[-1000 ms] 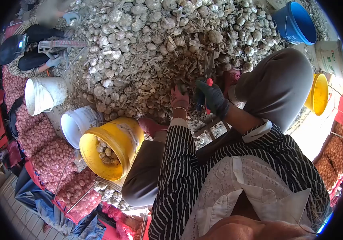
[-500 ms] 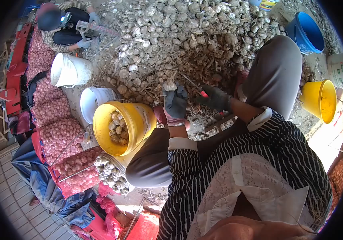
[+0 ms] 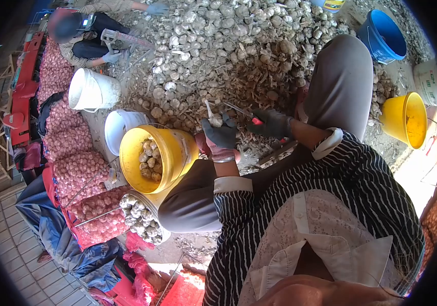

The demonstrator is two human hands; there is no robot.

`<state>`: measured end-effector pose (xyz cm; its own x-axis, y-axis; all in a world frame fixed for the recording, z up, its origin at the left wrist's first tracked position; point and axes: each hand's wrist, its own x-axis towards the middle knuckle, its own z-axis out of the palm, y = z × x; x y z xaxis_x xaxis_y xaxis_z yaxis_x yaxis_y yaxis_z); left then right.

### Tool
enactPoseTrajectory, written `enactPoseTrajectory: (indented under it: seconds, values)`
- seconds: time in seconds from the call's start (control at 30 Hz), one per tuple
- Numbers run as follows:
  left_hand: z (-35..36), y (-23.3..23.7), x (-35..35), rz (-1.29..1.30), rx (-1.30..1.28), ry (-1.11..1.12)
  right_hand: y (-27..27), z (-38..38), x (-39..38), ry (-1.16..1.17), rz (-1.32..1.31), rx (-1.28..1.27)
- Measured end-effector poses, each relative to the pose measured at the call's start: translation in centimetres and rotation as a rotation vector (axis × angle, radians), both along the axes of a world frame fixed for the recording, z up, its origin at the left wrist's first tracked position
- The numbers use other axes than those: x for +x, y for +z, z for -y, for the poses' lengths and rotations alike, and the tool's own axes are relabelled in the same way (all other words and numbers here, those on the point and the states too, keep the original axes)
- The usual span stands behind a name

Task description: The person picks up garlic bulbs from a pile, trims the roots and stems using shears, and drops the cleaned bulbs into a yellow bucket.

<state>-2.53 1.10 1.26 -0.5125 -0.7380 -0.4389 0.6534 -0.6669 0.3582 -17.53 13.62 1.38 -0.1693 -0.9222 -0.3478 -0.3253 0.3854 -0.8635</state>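
Observation:
My left hand (image 3: 221, 134), in a dark-palmed work glove, is closed around a garlic bulb (image 3: 216, 121). The bulb's pale stem sticks up toward the pile. Just to its right, my right hand (image 3: 273, 125), in a dark glove, grips a red-handled cutting tool (image 3: 237, 108). Its thin metal blade points toward the bulb, with a small gap between them; whether it has one blade or two is hard to make out. Beyond both hands spreads a big heap of garlic bulbs (image 3: 213, 38), with dry husks and trimmings (image 3: 267, 71) nearest me.
Left of my knee stands a yellow bucket (image 3: 180, 153) with garlic inside, beside white buckets (image 3: 103, 92) and a tub of bulbs (image 3: 144, 219). Filled mesh sacks (image 3: 78, 171) line the left. Blue (image 3: 376, 38) and yellow buckets (image 3: 399, 120) stand right. A co-worker (image 3: 93, 35) sits at upper left.
The bulb in my left hand has turned and sits lower, its stem now upright. My view has shifted slightly. The co-worker has stretched one gloved hand out to the heap.

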Motion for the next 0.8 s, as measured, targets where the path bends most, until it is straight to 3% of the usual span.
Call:
enactPoseTrajectory:
  seconds: [0.07, 0.13, 0.17, 0.2, 0.27, 0.3, 0.33, 0.4, 0.43, 0.47, 0.5, 0.57, 0.6, 0.63, 0.67, 0.73, 0.8]
  values:
    - [-0.2, 1.1, -0.4, 0.121, 0.046, 0.078, -0.3, -0.2, 0.2, 0.035, -0.050, -0.051]
    - [0.0, -0.2, 0.1, 0.419, -0.288, -0.185, -0.5, -0.1, 0.1, 0.058, -0.067, -0.060]
    - [0.1, -1.2, 0.1, 0.469, -0.323, -0.273, -0.5, -0.1, 0.1, 0.082, -0.085, -0.073]
    - [0.1, -2.1, 0.1, 0.471, -0.316, -0.280, -0.5, 0.0, 0.0, 0.078, -0.081, -0.065]
    - [-0.5, -0.7, -0.9, 0.779, -0.615, -0.400, -0.9, 0.3, 0.0, 0.096, -0.089, -0.053]
    - [-1.1, 0.4, -1.6, 0.684, -0.342, -0.321, -1.7, 0.4, 0.2, 0.094, -0.085, -0.045]
    - [-1.0, -0.2, -1.4, 0.684, -0.335, -0.325, -2.4, 0.5, 0.3, 0.084, -0.092, -0.119]
    - [-0.5, -1.0, -0.8, 0.821, -0.692, -0.389, -3.5, 0.7, 0.5, 0.075, -0.102, -0.190]
    - [0.2, -1.6, -0.2, 0.820, -0.688, -0.390, -3.1, 1.0, 0.9, -0.034, 0.112, 0.012]
    - [1.1, -2.0, 0.6, 0.527, -0.464, -0.307, -2.6, 1.3, 1.2, -0.142, 0.325, 0.217]
    - [1.8, -2.5, 1.7, 0.237, -0.239, -0.217, -2.2, 1.3, 1.1, -0.139, 0.327, 0.223]
    - [2.3, 0.9, 2.9, -0.243, -0.124, 0.243, -1.1, 1.8, 0.4, -0.332, 0.521, 0.124]
    - [3.9, 1.8, 5.3, -0.418, -0.286, 0.221, -1.6, 2.1, 0.1, -0.337, 0.524, 0.131]
    - [4.3, 2.9, 6.8, -0.574, -0.281, 0.400, -2.3, 2.2, -0.3, -0.451, 0.697, 0.139]
    - [4.7, 5.0, 7.3, -0.722, -0.193, 0.353, -2.5, 2.4, -0.4, -0.560, 0.870, 0.149]
    - [6.3, 1.9, 7.5, -0.593, -0.314, 0.229, -1.9, 3.1, -0.8, -0.673, 0.958, 0.159]
    - [7.8, -1.1, 4.5, -0.015, 0.047, 0.510, -2.1, 4.0, -0.7, -0.807, 1.047, 0.160]
